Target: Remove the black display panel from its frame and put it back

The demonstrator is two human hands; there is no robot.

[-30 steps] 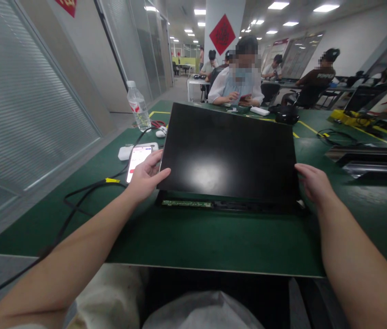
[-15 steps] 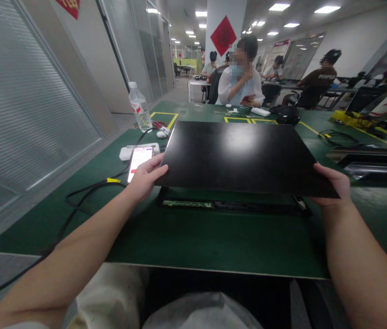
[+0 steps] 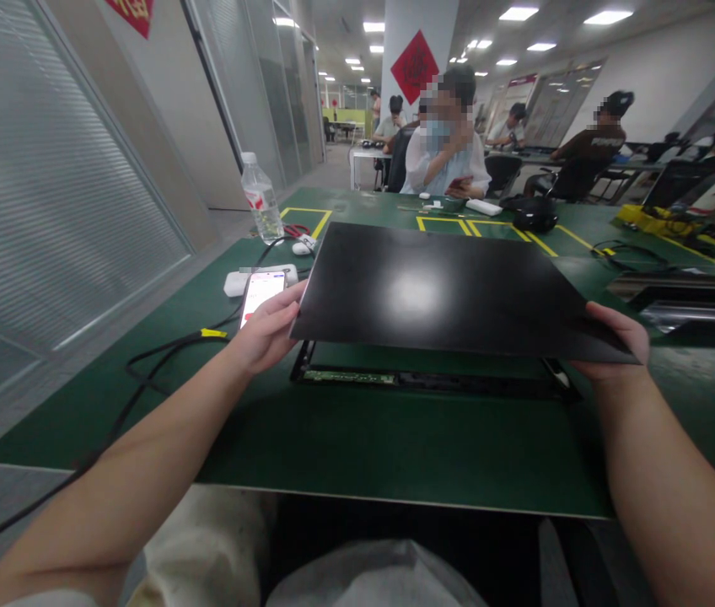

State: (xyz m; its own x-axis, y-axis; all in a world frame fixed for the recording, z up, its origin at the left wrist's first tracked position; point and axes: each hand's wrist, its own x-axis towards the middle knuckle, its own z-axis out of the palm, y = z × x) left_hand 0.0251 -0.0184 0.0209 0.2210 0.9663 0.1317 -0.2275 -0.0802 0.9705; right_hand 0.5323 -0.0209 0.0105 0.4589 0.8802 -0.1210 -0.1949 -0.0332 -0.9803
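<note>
A thin black display panel (image 3: 459, 295) is held above the table between my two hands, its glossy face reflecting a bright spot. My left hand (image 3: 269, 331) grips its left edge, with the thumb near the front corner. At the opposite side my right hand (image 3: 623, 341) is closed on the right edge, fingers partly hidden beneath. Under the panel a black frame (image 3: 484, 384) lies on the green table, mostly covered. Along the frame's front strip runs a green circuit board (image 3: 351, 377).
Left of the panel are a lit phone (image 3: 262, 293), a white power strip (image 3: 231, 282), black cables (image 3: 161, 346) and a water bottle (image 3: 261, 202). Long black parts (image 3: 686, 308) lie at right. A masked person (image 3: 449, 152) sits across the green table (image 3: 408, 455).
The panel has tilted slightly, and its reflected bright spot has shifted left and down. Both hands keep their hold on it.
</note>
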